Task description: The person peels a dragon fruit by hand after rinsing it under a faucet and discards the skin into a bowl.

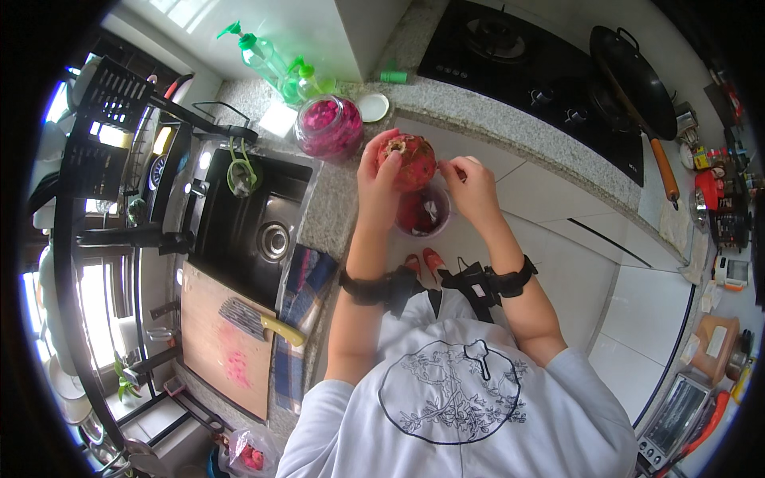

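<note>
My left hand (382, 173) grips a whole red dragon fruit (412, 164), its stem end facing up. My right hand (471, 182) is at the fruit's right side, thumb and forefinger pinched close to its skin; whether something small is between them cannot be told. Below the fruit is a round bin (443, 222) with a dark red lining or contents, partly hidden by the fruit. A glass jar (330, 128) of magenta dragon fruit pieces stands on the counter beyond my left hand, with a white round lid (373, 108) beside it.
At left are a black sink (239, 209) and a wooden cutting board (209, 346) with pink stains. A wavy-bladed knife (260, 322) lies on it, its handle over a checked cloth (293, 358). Green pump bottles (263, 57), a gas hob (526, 77) and a wok (636, 83) are farther off.
</note>
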The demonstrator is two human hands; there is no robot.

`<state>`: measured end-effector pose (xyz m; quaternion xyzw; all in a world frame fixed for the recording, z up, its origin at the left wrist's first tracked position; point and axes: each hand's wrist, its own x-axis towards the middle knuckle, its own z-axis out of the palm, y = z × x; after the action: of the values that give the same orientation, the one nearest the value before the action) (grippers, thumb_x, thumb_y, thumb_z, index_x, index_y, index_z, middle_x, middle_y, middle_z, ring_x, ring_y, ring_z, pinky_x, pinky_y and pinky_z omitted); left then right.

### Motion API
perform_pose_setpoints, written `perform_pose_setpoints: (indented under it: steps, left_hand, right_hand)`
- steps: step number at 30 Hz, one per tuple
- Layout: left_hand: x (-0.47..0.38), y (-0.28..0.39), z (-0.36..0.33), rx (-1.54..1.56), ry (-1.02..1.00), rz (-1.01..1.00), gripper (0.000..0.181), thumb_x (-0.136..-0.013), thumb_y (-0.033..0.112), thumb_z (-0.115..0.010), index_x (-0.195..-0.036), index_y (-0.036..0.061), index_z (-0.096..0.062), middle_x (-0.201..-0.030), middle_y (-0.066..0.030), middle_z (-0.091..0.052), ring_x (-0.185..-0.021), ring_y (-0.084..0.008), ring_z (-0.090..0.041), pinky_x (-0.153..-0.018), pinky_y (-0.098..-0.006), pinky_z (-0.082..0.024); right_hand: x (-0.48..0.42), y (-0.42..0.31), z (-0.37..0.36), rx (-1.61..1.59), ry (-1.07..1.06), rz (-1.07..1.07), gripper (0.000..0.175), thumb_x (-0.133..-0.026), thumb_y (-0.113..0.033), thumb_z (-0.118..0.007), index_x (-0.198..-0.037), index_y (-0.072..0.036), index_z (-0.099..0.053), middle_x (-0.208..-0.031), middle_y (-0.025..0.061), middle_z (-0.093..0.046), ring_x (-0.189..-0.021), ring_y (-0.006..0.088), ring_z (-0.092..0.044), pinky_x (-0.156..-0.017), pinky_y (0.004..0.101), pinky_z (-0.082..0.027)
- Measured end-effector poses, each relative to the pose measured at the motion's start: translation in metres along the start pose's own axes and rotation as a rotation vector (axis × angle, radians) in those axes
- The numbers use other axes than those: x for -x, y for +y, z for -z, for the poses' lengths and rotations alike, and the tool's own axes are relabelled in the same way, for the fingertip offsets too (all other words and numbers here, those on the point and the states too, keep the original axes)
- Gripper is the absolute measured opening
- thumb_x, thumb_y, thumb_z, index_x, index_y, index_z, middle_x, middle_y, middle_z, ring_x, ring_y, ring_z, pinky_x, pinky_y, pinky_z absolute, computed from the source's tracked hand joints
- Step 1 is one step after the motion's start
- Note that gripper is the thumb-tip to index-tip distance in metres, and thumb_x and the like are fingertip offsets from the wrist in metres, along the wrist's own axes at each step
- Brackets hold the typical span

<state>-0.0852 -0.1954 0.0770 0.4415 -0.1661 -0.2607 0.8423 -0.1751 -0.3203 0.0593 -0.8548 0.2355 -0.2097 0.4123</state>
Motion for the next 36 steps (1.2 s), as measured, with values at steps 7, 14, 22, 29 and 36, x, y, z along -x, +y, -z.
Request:
perform_pose_setpoints:
  steps: [7,14,22,29,36]
  left_hand:
    - [-0.003,-0.001,-0.001,-0.032,0.01,0.008,0.038,-0.086,0.015,-0.048,-0.119,0.0,-0.041,-0.108,-0.0123,-0.052,-0.1,-0.0199,-0.054,-0.084,-0.036,-0.047]
    - [-0.002,0.0,0.001,-0.122,0.014,0.0,0.035,-0.085,0.012,-0.048,-0.118,-0.0003,-0.043,-0.107,-0.0113,-0.053,-0.099,-0.0184,-0.054,-0.085,-0.033,-0.046]
    - [-0.002,-0.001,0.001,-0.141,-0.018,0.03,0.033,-0.081,0.007,-0.051,-0.114,0.001,-0.047,-0.103,-0.0085,-0.055,-0.092,-0.0142,-0.053,-0.081,-0.0269,-0.044]
    - [0.0,-0.002,-0.005,-0.113,-0.046,0.012,0.032,-0.082,0.009,-0.048,-0.113,0.0009,-0.048,-0.102,-0.0081,-0.055,-0.092,-0.0134,-0.053,-0.082,-0.0257,-0.043]
    - [-0.001,-0.006,-0.002,0.127,-0.028,0.031,0.035,-0.085,0.017,-0.046,-0.115,0.0006,-0.044,-0.102,-0.0103,-0.054,-0.092,-0.0166,-0.055,-0.079,-0.0302,-0.048]
  right_hand:
    - [-0.001,-0.014,0.004,-0.028,0.113,0.128,0.013,-0.077,-0.009,-0.059,-0.089,-0.004,-0.058,-0.085,0.0107,-0.057,-0.073,0.0239,-0.058,-0.064,0.0326,-0.047]
    - [-0.002,-0.047,0.018,-0.249,0.129,0.249,0.021,-0.077,-0.01,-0.061,-0.098,-0.006,-0.06,-0.083,0.0089,-0.055,-0.069,0.0198,-0.057,-0.06,0.0293,-0.047]
    - [-0.006,-0.043,0.02,-0.125,0.066,0.438,0.014,-0.075,-0.001,-0.063,-0.089,-0.004,-0.062,-0.086,0.0069,-0.052,-0.071,0.0148,-0.054,-0.06,0.0245,-0.047]
    - [-0.008,-0.044,0.008,-0.221,0.228,0.365,0.012,-0.083,-0.011,-0.056,-0.086,-0.001,-0.051,-0.08,0.0112,-0.053,-0.067,0.0245,-0.054,-0.061,0.0305,-0.045]
    - [-0.011,-0.034,0.002,-0.862,0.287,-0.097,0.019,-0.091,-0.019,-0.046,-0.085,-0.001,-0.048,-0.071,0.003,-0.05,-0.062,0.011,-0.047,-0.059,0.0233,-0.04]
